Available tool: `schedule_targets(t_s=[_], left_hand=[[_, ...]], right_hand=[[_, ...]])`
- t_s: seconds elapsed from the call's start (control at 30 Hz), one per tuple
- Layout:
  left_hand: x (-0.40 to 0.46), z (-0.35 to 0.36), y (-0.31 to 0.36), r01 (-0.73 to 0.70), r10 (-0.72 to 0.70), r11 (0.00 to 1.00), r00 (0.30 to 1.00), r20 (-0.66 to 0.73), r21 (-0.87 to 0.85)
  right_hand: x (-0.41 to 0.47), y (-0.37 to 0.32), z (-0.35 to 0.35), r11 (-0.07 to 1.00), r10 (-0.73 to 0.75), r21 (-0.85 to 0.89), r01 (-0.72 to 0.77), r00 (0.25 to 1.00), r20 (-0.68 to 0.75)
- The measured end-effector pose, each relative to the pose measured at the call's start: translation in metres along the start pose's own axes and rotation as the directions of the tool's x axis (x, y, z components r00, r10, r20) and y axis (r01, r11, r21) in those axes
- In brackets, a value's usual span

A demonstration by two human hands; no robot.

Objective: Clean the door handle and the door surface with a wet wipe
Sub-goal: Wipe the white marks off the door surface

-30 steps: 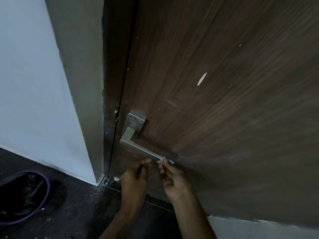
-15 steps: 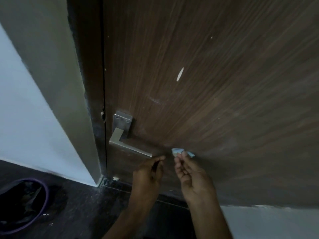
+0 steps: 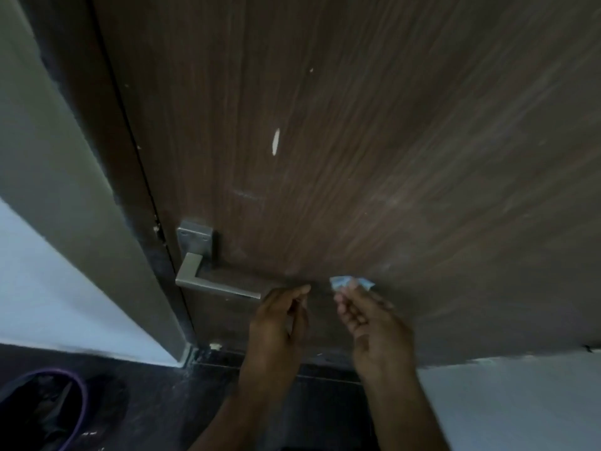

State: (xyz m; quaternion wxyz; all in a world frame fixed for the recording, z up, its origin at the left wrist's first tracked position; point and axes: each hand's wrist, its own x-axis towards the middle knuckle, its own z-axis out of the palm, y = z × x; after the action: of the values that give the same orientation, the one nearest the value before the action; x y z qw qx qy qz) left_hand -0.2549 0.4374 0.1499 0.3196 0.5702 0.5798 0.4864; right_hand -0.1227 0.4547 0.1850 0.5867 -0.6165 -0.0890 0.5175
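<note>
The right hand point(image 3: 374, 323) pinched one small crumpled wipe point(image 3: 349, 283) at its fingertips, close against the door point(image 3: 357, 141). The left hand point(image 3: 279, 323), at nine o'clock of it, held nothing, fingers loosely curled, just beside the tip of the one metal handle point(image 3: 208, 281). No writing was legible. One purple-rimmed bin point(image 3: 48, 411) sat at seven o'clock.

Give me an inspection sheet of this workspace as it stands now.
Surface: brown wood-grain door, pale chip, faint smudges.
Job's things: metal door handle untouched; small folded wet wipe off the door.
Clutter: purple-rimmed bin on dark floor; debris at door base.
Grippers: right hand pinches the wipe; left hand loosely curled, holds nothing.
Cables: nothing seen.
Surroundings: door frame, white wall.
</note>
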Motion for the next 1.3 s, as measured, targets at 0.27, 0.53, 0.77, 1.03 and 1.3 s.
schedule_targets(t_s=[0.27, 0.53, 0.77, 1.03, 1.3], left_hand=[[0.01, 0.002, 0.019, -0.099, 0.097, 0.994, 0.994, 0.045, 0.037], [0.015, 0.003, 0.034, -0.13, 0.13, 0.99, 0.991, 0.007, 0.05], [0.011, -0.004, 0.041, -0.124, 0.124, 0.992, 0.992, 0.016, 0.031], [0.0, -0.027, 0.039, -0.101, 0.101, 0.995, 0.991, -0.085, -0.003], [0.002, -0.074, 0.021, 0.018, -0.039, 0.997, 0.959, -0.282, -0.077]], right_hand=[[-0.014, -0.027, 0.002, 0.873, -0.484, -0.153, 0.463, 0.861, -0.156], [-0.014, 0.005, -0.003, 0.552, -0.682, -0.673, 0.493, 0.731, -0.024], [-0.019, -0.04, 0.008, 0.042, -0.985, -0.533, 0.845, 0.124, 0.12], [-0.017, -0.008, -0.005, -0.157, -0.889, -0.643, 0.75, 0.176, 0.422], [-0.034, -0.039, 0.06, -0.488, -0.813, -0.344, 0.802, -0.274, 0.513]])
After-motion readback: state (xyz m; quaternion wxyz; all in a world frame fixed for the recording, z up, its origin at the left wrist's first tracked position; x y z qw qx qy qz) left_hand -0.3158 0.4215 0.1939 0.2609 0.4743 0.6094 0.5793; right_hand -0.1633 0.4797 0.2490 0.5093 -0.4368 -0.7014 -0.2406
